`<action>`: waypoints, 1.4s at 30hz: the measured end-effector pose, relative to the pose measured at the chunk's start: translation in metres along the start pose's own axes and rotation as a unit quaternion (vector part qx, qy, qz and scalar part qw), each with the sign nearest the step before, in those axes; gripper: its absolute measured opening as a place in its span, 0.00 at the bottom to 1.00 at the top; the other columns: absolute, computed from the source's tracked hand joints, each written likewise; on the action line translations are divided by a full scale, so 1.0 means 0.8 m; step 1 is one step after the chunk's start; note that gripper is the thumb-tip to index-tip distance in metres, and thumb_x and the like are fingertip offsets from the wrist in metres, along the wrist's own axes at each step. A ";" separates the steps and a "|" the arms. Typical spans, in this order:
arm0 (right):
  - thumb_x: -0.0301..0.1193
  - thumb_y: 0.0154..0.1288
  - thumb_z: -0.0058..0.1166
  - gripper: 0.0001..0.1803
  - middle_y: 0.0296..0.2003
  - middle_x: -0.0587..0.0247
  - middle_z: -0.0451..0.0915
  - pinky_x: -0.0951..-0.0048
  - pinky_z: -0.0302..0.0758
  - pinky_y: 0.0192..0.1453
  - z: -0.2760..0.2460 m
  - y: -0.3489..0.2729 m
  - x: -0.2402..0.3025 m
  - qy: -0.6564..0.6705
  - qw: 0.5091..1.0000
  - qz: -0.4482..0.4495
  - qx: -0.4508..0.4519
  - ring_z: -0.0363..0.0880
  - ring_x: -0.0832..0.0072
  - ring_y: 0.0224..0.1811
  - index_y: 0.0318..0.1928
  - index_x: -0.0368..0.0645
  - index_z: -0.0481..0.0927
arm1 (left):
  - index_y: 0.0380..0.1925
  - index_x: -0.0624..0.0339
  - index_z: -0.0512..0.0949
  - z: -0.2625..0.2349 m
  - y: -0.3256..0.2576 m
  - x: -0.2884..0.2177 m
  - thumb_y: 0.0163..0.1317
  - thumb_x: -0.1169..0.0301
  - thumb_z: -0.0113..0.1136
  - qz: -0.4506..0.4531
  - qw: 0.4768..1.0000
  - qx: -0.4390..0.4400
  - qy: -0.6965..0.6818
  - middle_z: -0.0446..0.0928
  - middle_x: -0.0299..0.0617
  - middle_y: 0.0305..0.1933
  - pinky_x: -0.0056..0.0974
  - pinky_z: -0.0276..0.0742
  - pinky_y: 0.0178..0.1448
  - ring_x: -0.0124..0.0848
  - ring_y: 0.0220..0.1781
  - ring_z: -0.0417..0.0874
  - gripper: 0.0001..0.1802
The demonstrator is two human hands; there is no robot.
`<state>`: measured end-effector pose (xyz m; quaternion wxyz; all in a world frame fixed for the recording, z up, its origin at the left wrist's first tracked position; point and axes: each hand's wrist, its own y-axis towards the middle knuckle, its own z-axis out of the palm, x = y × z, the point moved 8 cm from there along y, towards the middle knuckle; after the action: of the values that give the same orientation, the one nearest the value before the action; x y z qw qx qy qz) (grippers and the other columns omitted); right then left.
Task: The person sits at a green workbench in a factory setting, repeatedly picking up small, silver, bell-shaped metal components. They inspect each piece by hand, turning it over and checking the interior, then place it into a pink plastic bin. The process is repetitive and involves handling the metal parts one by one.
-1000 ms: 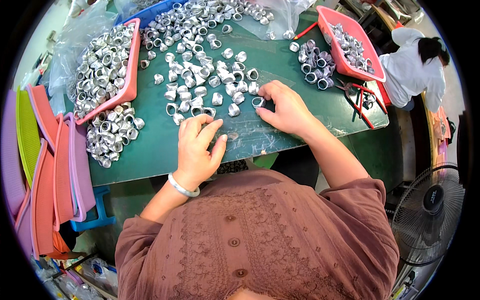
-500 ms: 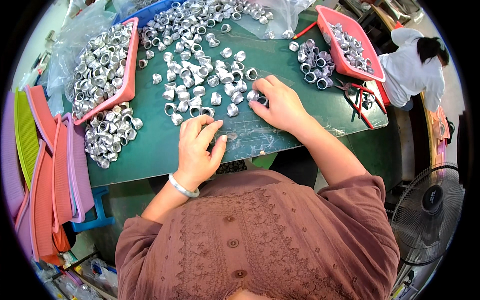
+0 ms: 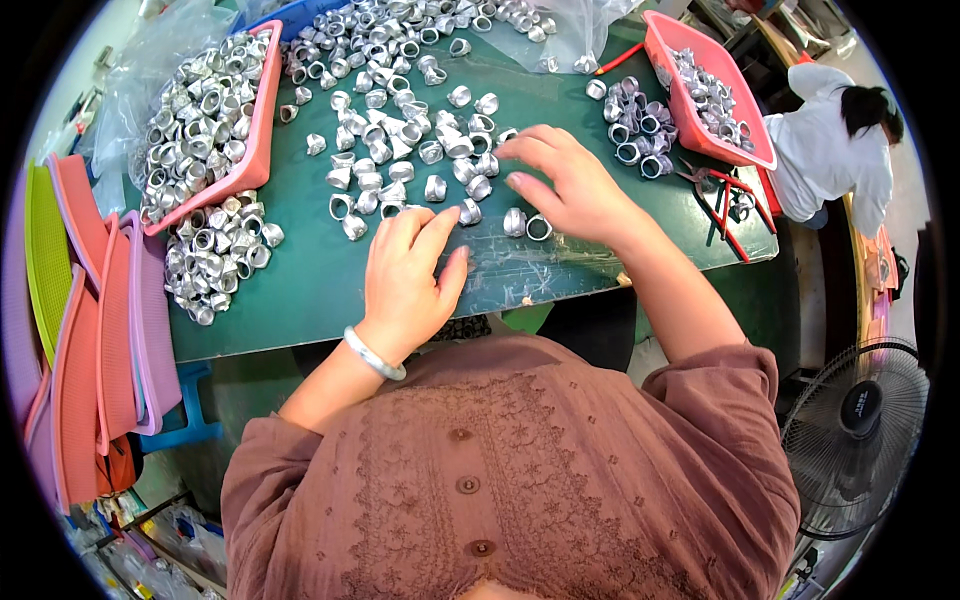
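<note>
Many chunky silver metal rings [image 3: 435, 188] lie loose across the green table [image 3: 300, 270]. My right hand [image 3: 575, 190] is over the table with thumb and fingers apart, holding nothing. Its fingertips are near a ring at the right edge of the loose group. Just below its thumb, two rings [image 3: 527, 225] sit side by side near the front. My left hand [image 3: 408, 285], with a pale bangle on the wrist, has its thumb and forefinger spread. The forefinger tip is beside a single ring [image 3: 469, 212]; whether it touches cannot be told.
A pink basket [image 3: 262, 150] full of rings stands left, with a ring pile [image 3: 215, 255] before it. At right are darker rings [image 3: 640, 130], another pink basket [image 3: 690, 115] and red-handled pliers [image 3: 722, 215]. A fan [image 3: 855, 420] and a person in white [image 3: 825, 140] are beyond.
My right hand has come off the ring under its fingers and shifted right and up, opening; two rings now show side by side. My left hand has moved slightly right toward a single ring.
</note>
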<state>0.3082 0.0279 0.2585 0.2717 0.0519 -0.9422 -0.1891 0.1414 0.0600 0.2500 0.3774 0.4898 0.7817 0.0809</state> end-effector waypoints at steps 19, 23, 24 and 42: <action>0.31 0.55 0.56 0.07 0.31 0.58 0.77 0.61 0.74 0.42 0.023 -0.006 0.010 0.007 0.990 0.014 0.141 0.77 0.58 0.38 0.32 0.42 0.82 | 0.39 0.56 0.81 0.029 0.021 -0.010 0.50 0.65 0.67 0.001 0.992 0.062 0.107 0.71 0.38 0.32 0.41 0.69 0.39 0.39 0.37 0.73 0.16; 0.30 0.55 0.57 0.09 0.31 0.54 0.79 0.62 0.74 0.39 0.015 0.002 -0.001 0.069 0.981 0.024 0.179 0.78 0.58 0.33 0.36 0.39 0.81 | 0.37 0.56 0.80 0.023 0.020 -0.011 0.52 0.64 0.65 0.011 0.997 0.044 0.069 0.72 0.39 0.33 0.42 0.70 0.39 0.39 0.36 0.74 0.13; 0.29 0.55 0.58 0.10 0.31 0.54 0.79 0.64 0.73 0.36 0.013 0.006 -0.010 0.076 0.988 0.014 0.133 0.78 0.60 0.32 0.37 0.38 0.81 | 0.37 0.56 0.80 0.020 0.024 -0.004 0.52 0.64 0.65 0.006 0.997 0.039 0.061 0.72 0.39 0.33 0.43 0.70 0.39 0.39 0.36 0.74 0.13; 0.25 0.54 0.53 0.07 0.31 0.62 0.75 0.62 0.74 0.43 0.017 -0.009 0.002 -0.080 0.990 -0.111 0.041 0.76 0.62 0.38 0.35 0.43 0.79 | 0.36 0.52 0.82 0.027 0.073 0.015 0.47 0.67 0.68 0.011 0.987 0.000 0.163 0.74 0.35 0.39 0.44 0.58 0.51 0.37 0.47 0.71 0.14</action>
<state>0.2996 0.0254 0.2461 0.1706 0.1518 -0.9563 -0.1824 0.1939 0.0940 0.2579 0.2444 0.4784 0.8275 0.1635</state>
